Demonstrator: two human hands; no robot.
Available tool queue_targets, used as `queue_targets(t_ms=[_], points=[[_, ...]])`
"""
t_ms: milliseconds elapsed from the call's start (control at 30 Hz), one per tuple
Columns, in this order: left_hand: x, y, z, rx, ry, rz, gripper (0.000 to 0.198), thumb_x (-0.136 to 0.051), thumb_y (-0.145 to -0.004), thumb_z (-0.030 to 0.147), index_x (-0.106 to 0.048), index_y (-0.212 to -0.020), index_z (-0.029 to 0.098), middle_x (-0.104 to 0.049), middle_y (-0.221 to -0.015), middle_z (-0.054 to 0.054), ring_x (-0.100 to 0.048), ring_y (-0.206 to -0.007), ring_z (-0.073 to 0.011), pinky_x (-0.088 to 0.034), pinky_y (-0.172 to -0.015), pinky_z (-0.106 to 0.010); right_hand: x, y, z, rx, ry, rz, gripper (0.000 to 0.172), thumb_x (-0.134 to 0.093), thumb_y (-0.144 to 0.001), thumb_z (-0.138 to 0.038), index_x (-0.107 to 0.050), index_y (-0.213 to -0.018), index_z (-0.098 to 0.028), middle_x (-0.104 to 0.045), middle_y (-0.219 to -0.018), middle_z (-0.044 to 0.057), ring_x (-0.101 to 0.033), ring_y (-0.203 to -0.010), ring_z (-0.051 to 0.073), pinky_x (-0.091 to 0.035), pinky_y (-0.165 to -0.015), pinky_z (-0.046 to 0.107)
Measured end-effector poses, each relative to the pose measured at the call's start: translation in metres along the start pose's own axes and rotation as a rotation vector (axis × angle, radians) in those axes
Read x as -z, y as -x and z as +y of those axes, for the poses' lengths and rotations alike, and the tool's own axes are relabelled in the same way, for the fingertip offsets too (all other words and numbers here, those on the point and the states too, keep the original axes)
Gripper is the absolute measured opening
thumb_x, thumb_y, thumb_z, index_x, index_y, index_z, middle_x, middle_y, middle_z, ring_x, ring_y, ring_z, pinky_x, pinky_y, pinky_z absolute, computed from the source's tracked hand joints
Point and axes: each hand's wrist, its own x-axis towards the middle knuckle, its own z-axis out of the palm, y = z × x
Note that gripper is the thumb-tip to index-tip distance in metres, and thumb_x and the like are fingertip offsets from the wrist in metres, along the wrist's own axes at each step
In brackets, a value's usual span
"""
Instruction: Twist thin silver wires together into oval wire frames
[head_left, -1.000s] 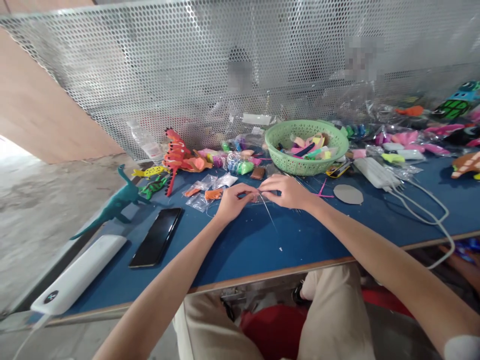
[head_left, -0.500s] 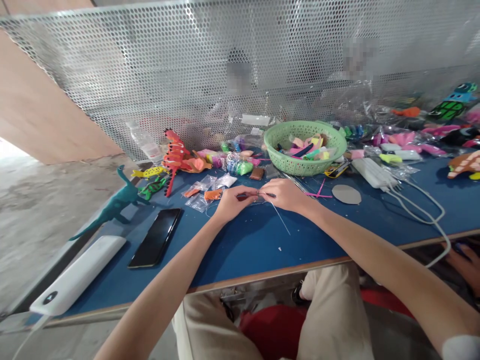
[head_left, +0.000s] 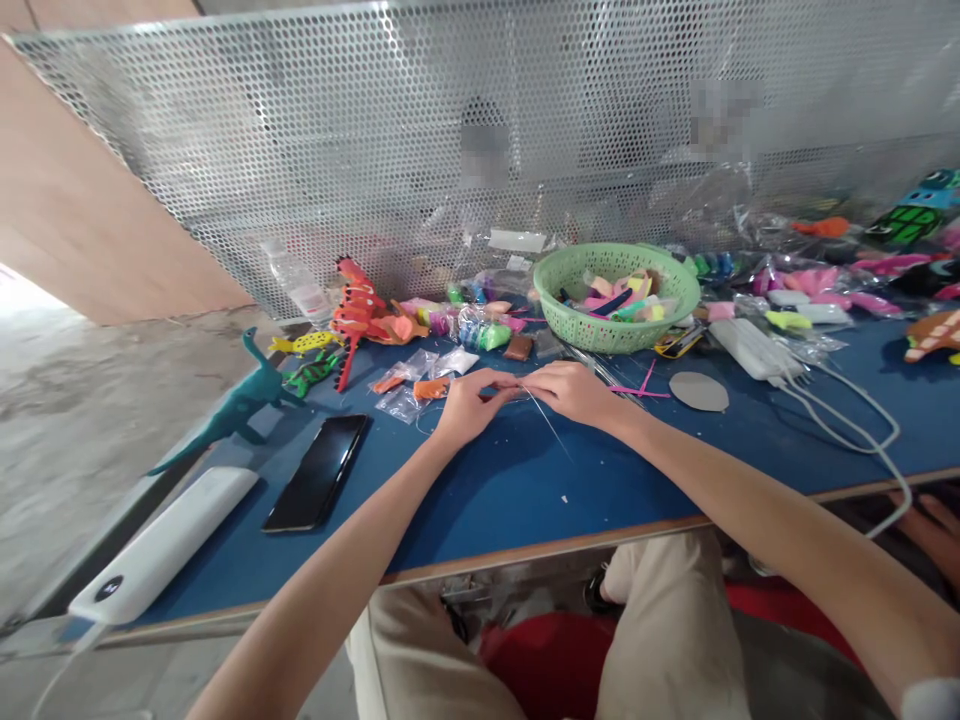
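Both my hands meet over the blue table, fingertips pinched close together. A thin metal wire runs down and to the right from between them. My left hand is closed on the wire's upper part, where a fine strand also trails off to the left. My right hand pinches the wire from the other side. The fingers hide the spot where they grip. Beyond the left hand lie small plastic bags with orange clay. Near the right hand are several wires and pink strips.
A green basket of coloured clay pieces stands behind my hands. To the left are a phone, a white power bank and a teal dinosaur figure. A grey oval disc and a cabled white charger lie right. Perforated metal panel behind.
My fingertips have drawn closer together around the wire, and its free end has swung slightly left. The whole view has shifted a little, with table items appearing slightly further right.
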Motion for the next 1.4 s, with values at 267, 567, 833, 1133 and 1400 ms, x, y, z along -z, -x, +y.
queue_targets(t_ms=[267, 567, 833, 1133, 1400], points=[[-0.001, 0.001, 0.002, -0.079, -0.017, 0.034, 0.013, -0.068, -0.091, 0.028, -0.075, -0.098, 0.020, -0.074, -0.090, -0.006, -0.069, -0.081, -0.0155, -0.059, -0.071, -0.026, 0.001, -0.001, -0.005, -0.014, 0.063, 0.043, 0.026, -0.051, -0.102, -0.027, -0.076, -0.106, -0.019, -0.078, -0.096, 0.006, -0.070, -0.085, 0.020, -0.047, -0.083, 0.037], [-0.006, 0.003, 0.006, -0.093, -0.032, 0.064, 0.014, -0.067, -0.092, 0.029, -0.075, -0.098, 0.020, -0.072, -0.089, -0.006, -0.067, -0.078, -0.0143, -0.057, -0.065, -0.023, 0.006, -0.006, -0.013, -0.165, 0.122, 0.037, 0.018, -0.060, -0.097, -0.026, -0.077, -0.091, -0.022, -0.073, -0.083, 0.005, -0.061, -0.088, 0.020, -0.029, -0.091, 0.042], [-0.003, -0.001, 0.006, -0.016, -0.017, -0.027, 0.017, -0.068, -0.091, 0.035, -0.075, -0.096, 0.021, -0.074, -0.091, -0.005, -0.069, -0.081, -0.0162, -0.058, -0.069, -0.026, 0.016, -0.007, -0.010, -0.149, 0.002, -0.113, 0.022, -0.055, -0.098, -0.022, -0.075, -0.090, -0.021, -0.074, -0.089, 0.005, -0.061, -0.094, 0.020, -0.028, -0.092, 0.039], [-0.003, -0.001, 0.001, 0.095, 0.045, -0.085, 0.020, -0.067, -0.090, 0.039, -0.074, -0.098, 0.022, -0.075, -0.096, -0.004, -0.071, -0.087, -0.0175, -0.058, -0.075, -0.027, 0.020, -0.010, -0.006, 0.022, 0.282, -0.183, 0.018, -0.056, -0.098, -0.025, -0.073, -0.097, -0.019, -0.074, -0.087, 0.006, -0.059, -0.092, 0.021, -0.028, -0.092, 0.039], [-0.003, 0.000, -0.002, 0.170, 0.208, -0.075, 0.020, -0.067, -0.089, 0.035, -0.073, -0.100, 0.019, -0.077, -0.092, -0.005, -0.073, -0.082, -0.0180, -0.060, -0.078, -0.030, 0.022, -0.010, -0.012, 0.055, 0.387, -0.112, 0.016, -0.061, -0.096, -0.032, -0.072, -0.097, -0.020, -0.076, -0.089, 0.006, -0.059, -0.090, 0.024, -0.030, -0.090, 0.040]])
